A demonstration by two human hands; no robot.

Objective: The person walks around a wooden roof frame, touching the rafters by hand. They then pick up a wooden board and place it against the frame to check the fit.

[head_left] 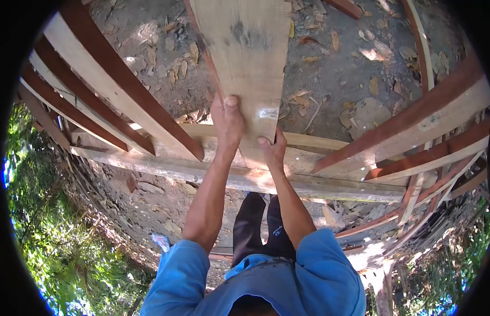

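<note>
A wide wooden plank (250, 63) with a dark smudge on its face runs from the top of the head view down toward my body. My left hand (227, 120) grips its left edge, thumb lying on top and fingers curled round the side. Lower down on the right edge, my right hand (273, 150) holds the plank with its thumb on the face and fingers behind the edge. The plank's near end lies over a long horizontal beam (308, 185) in front of my legs.
Reddish-edged boards (123, 84) slant in from the left, and more boards (413, 124) from the right, meeting the crosswise beam. Dry leaves (374, 84) litter the dirt ground. Green bushes (60, 237) stand at lower left. A small wrapper (160, 241) lies by my left sleeve.
</note>
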